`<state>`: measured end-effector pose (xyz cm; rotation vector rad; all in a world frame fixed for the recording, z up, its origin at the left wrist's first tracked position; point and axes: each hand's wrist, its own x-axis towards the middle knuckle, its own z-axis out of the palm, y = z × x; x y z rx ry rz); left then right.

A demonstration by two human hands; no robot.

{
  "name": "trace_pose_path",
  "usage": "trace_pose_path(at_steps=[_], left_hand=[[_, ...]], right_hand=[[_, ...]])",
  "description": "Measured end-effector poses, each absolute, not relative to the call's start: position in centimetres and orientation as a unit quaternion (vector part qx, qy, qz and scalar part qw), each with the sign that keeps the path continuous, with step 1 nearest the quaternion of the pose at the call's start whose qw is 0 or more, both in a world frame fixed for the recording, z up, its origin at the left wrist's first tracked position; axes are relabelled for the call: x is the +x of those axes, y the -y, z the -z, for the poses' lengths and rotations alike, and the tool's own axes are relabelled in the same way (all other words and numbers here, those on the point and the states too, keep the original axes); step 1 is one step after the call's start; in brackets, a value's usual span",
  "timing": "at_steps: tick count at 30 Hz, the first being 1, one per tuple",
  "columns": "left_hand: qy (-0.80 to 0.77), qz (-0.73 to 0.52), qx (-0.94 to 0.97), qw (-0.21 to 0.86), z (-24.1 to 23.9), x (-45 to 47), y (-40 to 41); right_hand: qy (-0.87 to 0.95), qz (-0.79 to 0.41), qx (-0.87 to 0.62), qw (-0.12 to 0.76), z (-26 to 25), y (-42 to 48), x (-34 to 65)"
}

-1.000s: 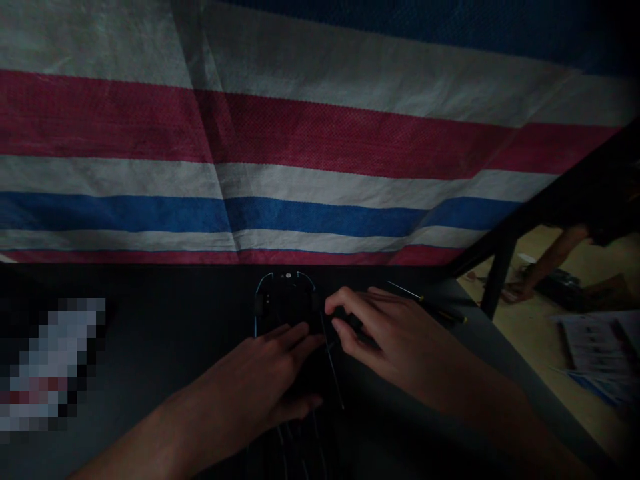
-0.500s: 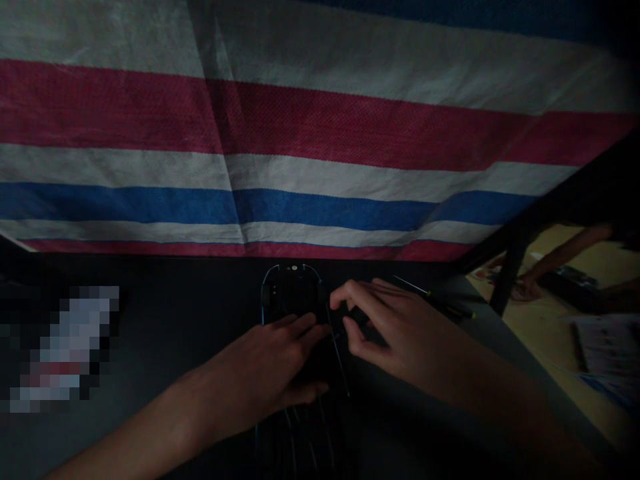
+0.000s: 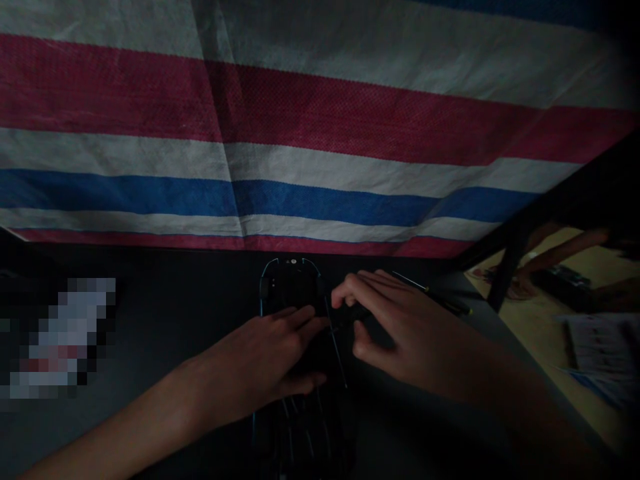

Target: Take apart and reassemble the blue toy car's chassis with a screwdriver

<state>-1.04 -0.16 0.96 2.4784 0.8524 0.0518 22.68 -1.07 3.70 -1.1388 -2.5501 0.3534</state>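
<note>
A long black object (image 3: 295,287) with thin blue edges, car-like in outline, lies on the dark table in front of me. My left hand (image 3: 287,347) reaches across its middle, fingers stretched over the top and thumb apart on the near side, holding it. Just off its right edge is my right hand (image 3: 385,320), with curled forefinger and thumb at a small dark part I cannot make out. A thin blue-lit strip (image 3: 339,360) runs down the object's right side. Deep shadow hides most of its surface and whatever is under both palms.
A screwdriver (image 3: 410,280) with a thin metal shaft lies beyond my right hand. A striped red, white and blue sheet (image 3: 320,160) hangs behind the table. At right, another person's arm (image 3: 565,253) reaches over a pale table (image 3: 540,347). A pixelated patch (image 3: 65,340) is at left.
My right thumb has moved slightly to the right, away from the forefinger. My left hand stays in place on the black object. The view has shifted a little.
</note>
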Motion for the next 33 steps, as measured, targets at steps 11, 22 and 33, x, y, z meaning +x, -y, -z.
trace_pose_path(at_steps=[11, 22, 33], left_hand=[[-0.285, -0.026, 0.905, 0.314, -2.2, -3.6, -1.8], [-0.336, -0.064, 0.907, 0.244, -3.0, -6.3, -5.8], [-0.292, -0.028, 0.928, 0.231, -0.6, -1.6, -1.3]], right_hand=[[0.892, -0.121, -0.407, 0.157, -3.6, 1.0, 22.7], [0.886, -0.085, -0.429, 0.156, -3.1, 0.7, 22.9], [0.887, -0.094, -0.417, 0.174, -3.0, 1.0, 23.1]])
